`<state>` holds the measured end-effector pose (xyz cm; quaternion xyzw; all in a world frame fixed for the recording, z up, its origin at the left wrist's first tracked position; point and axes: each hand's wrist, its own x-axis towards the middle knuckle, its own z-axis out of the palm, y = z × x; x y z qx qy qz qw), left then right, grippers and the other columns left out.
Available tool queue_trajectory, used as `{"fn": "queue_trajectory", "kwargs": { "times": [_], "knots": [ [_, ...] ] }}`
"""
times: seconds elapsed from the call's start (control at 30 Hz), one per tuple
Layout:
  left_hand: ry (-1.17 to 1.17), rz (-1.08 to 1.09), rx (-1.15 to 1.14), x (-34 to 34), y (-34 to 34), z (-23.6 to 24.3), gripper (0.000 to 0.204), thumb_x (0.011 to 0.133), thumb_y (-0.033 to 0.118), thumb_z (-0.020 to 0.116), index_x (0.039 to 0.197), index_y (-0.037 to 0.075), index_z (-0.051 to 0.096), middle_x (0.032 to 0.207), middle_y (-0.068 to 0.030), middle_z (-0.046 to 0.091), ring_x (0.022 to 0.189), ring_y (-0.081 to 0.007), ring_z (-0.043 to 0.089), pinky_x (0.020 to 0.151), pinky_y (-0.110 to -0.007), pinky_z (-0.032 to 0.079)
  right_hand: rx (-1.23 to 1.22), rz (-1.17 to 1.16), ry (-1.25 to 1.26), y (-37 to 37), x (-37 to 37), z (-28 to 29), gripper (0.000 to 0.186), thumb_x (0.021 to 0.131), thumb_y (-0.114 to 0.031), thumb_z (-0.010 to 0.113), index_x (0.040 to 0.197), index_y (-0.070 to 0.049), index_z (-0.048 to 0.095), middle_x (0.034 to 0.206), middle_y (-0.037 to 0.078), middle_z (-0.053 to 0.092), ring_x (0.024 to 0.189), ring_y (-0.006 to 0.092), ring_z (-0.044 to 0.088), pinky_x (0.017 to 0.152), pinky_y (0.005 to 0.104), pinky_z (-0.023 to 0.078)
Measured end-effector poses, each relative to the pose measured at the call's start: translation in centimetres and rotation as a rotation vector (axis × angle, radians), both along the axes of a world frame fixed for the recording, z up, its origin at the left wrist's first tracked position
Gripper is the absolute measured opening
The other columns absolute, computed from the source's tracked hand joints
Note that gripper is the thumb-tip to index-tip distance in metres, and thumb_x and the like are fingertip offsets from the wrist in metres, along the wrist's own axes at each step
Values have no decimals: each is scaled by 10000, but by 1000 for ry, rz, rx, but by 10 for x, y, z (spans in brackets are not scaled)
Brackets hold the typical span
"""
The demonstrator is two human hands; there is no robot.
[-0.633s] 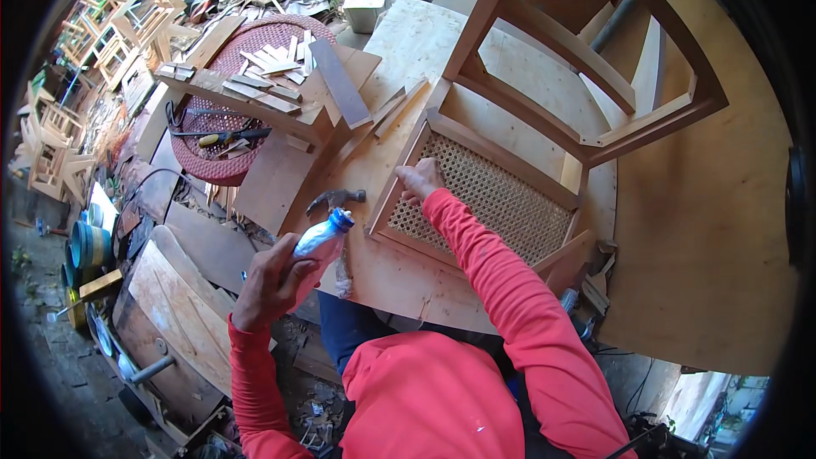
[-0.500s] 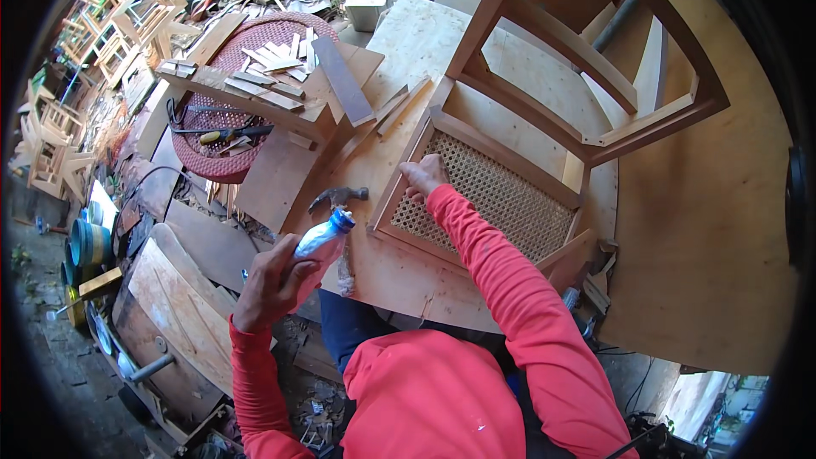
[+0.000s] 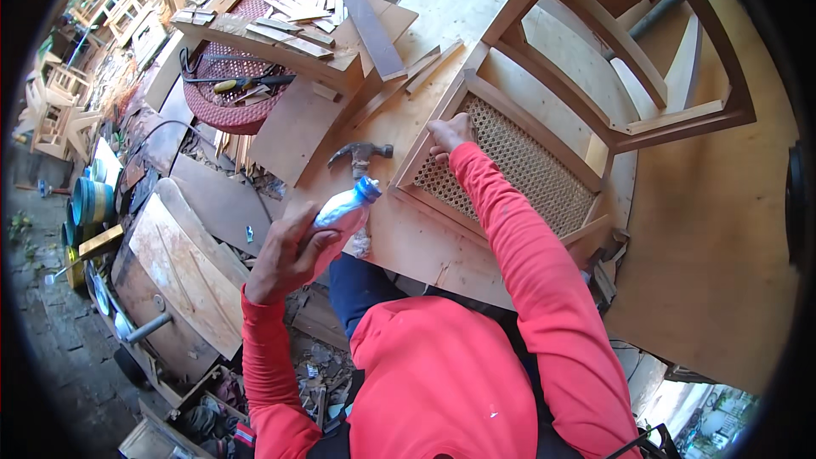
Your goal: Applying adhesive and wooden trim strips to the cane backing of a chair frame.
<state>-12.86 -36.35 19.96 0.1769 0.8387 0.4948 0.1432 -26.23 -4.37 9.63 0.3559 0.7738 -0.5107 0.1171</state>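
My left hand (image 3: 293,255) is closed around a plastic squeeze bottle (image 3: 344,212) with a blue cap, held over a plywood board (image 3: 408,246). Just behind the bottle lies a claw hammer (image 3: 361,157) with a wrapped handle. My right hand (image 3: 450,136) is at the left inner edge of the wooden chair's cane seat (image 3: 518,161), its fingers curled; whatever they pinch is hidden. The chair's back frame (image 3: 629,127) rises at the upper right.
A red woven round surface (image 3: 229,115) at upper left carries wood offcuts, a beam and tools. Unfinished chair frames (image 3: 59,110), blue buckets (image 3: 89,200) and curved boards (image 3: 178,276) are on the left. A large plywood panel (image 3: 697,255) stands right.
The camera's view has shifted, so the bench and chair appear higher and further right. Both my hands keep much the same grip and place relative to the chair and hammer.
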Motion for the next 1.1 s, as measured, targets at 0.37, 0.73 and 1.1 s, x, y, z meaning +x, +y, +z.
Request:
{"fn": "queue_trajectory", "kwargs": {
  "times": [0.37, 0.73, 1.1],
  "knots": [
    [-30, -13, 68, 8, -18, -13, 295, 988, 92, 667, 1243, -38, 598, 888, -174, 679, 754, -308, 704, 696, -363, 550, 38, 3, 9, -5, -7, -5, 355, 859, -229, 725, 1000, 96, 720, 860, 176, 747, 580, 211, 723, 464, 306, 582],
    [168, 406, 538, -50, -2, -84, 242, 1074, 151, 593, 1275, 44, 512, 1160, -89, 631, 972, -214, 690, 865, -353, 582, -132, -64, 64, 15, -2, -37, 283, 876, -219, 704, 880, 57, 648, 702, 139, 658, 448, 192, 631, 363, 319, 500],
    [347, 578, 268, -86, 19, -114, 224, 1045, 206, 647, 1147, 19, 578, 886, -84, 652, 794, -169, 610, 730, -352, 511, -87, -59, 77, 3, -2, -28, 243, 853, -184, 709, 864, 55, 665, 704, 107, 652, 482, 178, 634, 365, 311, 478]
  ]
}}
